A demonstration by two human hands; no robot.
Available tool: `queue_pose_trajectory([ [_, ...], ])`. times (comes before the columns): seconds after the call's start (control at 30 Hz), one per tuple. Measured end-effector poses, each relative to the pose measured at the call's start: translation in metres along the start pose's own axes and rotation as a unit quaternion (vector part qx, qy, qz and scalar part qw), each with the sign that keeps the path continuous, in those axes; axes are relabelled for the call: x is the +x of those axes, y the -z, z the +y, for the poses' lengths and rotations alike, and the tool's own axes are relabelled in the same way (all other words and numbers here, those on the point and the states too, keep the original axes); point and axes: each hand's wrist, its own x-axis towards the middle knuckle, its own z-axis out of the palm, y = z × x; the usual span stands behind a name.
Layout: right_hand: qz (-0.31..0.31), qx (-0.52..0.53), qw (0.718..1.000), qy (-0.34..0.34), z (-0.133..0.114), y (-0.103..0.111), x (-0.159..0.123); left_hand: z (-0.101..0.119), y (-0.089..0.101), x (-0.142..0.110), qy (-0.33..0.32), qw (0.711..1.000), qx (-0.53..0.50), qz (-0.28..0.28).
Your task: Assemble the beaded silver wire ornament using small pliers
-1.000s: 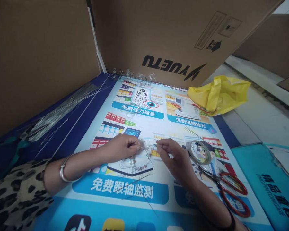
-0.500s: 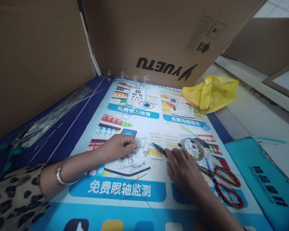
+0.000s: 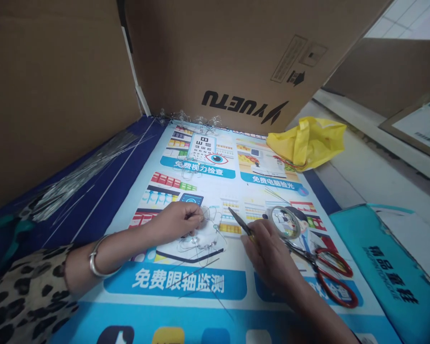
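Observation:
My left hand [image 3: 184,220] is closed in a pinch on a bent-wire piece [image 3: 217,229] with clear beads, whose thin loops spread to the right of my fingertips. My right hand [image 3: 268,248] is wrapped around needle-nose pliers [image 3: 241,220], their dark pointed jaws aimed up and left. The plier tips stand a short way right of the wire loops, apart from them. Under the loops lie loose cut wires [image 3: 197,277] on the printed poster [image 3: 179,315]. Past my right hand are a roll of clear tape [image 3: 286,235] and red-handled scissors [image 3: 338,272].
More beaded wire pieces [image 3: 200,122] lie at the back by a cardboard box [image 3: 208,52]. A bundle of straight wires [image 3: 68,186] rests at left, near a teal-handled tool [image 3: 7,234]. A yellow bag [image 3: 308,143] and a teal shoebox [image 3: 383,258] are at right.
My right hand, empty near the wire loops a second ago, has drawn back to the right and now holds the pliers. My left hand keeps its pinch. The view has shifted slightly.

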Motion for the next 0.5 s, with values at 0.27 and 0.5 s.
queue_pose_trajectory([
  [0.27, -0.032, 0.02, 0.999, 0.023, -0.039, -0.003, -0.009, 0.001, -0.009, -0.003, -0.036, 0.994, 0.072, 0.079],
  [0.5, 0.012, -0.04, 0.999, 0.004, -0.043, -0.012, -0.01, 0.002, -0.019, -0.006, -0.068, 0.988, 0.06, 0.124],
])
